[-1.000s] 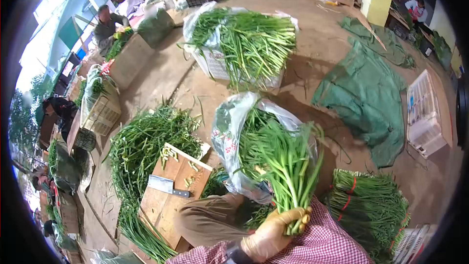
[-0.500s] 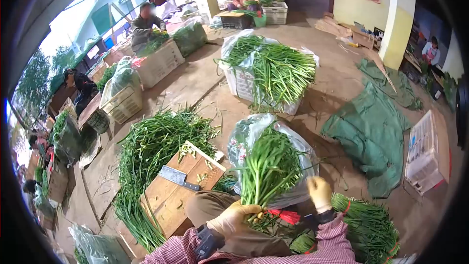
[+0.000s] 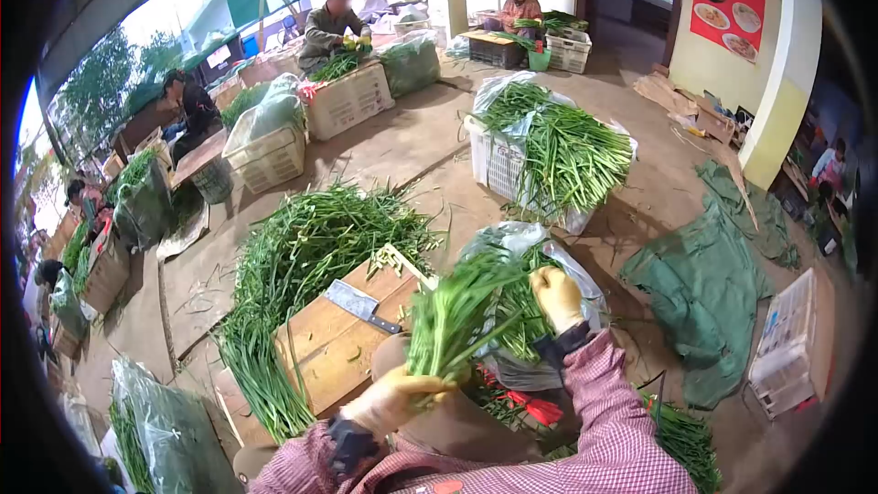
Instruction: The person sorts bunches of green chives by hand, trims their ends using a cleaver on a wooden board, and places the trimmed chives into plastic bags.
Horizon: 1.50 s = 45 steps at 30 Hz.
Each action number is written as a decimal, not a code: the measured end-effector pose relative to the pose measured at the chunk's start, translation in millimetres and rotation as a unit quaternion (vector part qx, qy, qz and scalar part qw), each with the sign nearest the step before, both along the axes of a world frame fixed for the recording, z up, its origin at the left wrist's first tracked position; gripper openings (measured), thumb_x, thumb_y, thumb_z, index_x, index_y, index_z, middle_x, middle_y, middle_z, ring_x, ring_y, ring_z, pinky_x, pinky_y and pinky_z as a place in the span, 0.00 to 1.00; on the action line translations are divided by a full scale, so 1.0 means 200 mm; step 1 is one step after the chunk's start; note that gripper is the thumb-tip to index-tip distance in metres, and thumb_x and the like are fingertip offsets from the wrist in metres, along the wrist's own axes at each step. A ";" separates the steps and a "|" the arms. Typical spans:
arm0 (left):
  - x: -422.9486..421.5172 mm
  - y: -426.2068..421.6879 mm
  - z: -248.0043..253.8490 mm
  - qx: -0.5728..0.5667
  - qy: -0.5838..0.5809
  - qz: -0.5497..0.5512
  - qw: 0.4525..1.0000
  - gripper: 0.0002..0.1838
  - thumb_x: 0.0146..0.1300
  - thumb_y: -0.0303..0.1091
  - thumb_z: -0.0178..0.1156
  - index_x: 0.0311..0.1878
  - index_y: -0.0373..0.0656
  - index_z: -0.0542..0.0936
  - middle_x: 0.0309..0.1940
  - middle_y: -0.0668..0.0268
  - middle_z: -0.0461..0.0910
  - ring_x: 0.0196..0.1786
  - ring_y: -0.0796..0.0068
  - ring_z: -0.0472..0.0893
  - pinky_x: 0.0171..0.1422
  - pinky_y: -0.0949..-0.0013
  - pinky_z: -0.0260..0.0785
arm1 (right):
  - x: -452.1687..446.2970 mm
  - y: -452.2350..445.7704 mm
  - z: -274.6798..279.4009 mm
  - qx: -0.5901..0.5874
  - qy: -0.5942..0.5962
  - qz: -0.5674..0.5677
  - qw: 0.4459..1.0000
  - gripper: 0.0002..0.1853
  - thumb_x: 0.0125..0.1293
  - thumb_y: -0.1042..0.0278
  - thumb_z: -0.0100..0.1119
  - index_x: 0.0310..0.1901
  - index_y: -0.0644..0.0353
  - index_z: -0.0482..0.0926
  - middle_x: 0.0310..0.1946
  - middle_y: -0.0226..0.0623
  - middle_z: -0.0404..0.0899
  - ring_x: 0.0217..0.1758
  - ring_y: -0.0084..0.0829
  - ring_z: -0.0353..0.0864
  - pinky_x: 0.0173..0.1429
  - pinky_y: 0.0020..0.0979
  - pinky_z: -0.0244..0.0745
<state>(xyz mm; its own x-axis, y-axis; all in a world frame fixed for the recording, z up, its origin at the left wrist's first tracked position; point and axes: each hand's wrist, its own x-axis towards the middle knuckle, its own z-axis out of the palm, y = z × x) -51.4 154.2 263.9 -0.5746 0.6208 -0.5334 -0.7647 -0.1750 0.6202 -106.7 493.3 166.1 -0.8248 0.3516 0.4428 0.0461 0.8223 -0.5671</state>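
My left hand point(image 3: 402, 393), in a yellowish glove, is closed around the lower stalks of a bunch of garlic chives point(image 3: 448, 316), whose leafy tops are blurred. My right hand point(image 3: 556, 296), gloved alike, is closed over the greens in a clear plastic bag point(image 3: 585, 279). Whatever its fingers hold is too small to make out. Left of the bunch, a cleaver point(image 3: 352, 299) lies on a wooden board point(image 3: 320, 348) with cut stalk ends. Red ties point(image 3: 535, 408) lie below the hands. Tied bundles of chives point(image 3: 686, 444) rest at the lower right, partly hidden by my right sleeve.
A large heap of loose chives point(image 3: 315, 238) lies beyond the board. A white crate point(image 3: 494, 160) piled with greens stands ahead. Green cloth point(image 3: 704, 284) and another crate point(image 3: 788, 334) are at the right. Co-workers sit among crates at the left and back.
My left hand has moved left with the chives, which now tilt toward the board. My right hand has risen up and left, over the bag. The camera view has shifted.
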 end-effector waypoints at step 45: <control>0.08 -0.67 -1.10 0.253 -0.150 0.300 0.907 0.09 0.68 0.30 0.57 0.45 0.33 0.79 0.35 0.56 0.83 0.34 0.63 0.84 0.42 0.60 0.80 | 0.18 -1.53 -0.13 0.096 -0.008 0.569 0.816 0.09 0.50 0.71 0.69 0.35 0.56 0.81 0.44 0.36 0.84 0.50 0.43 0.81 0.53 0.40 0.77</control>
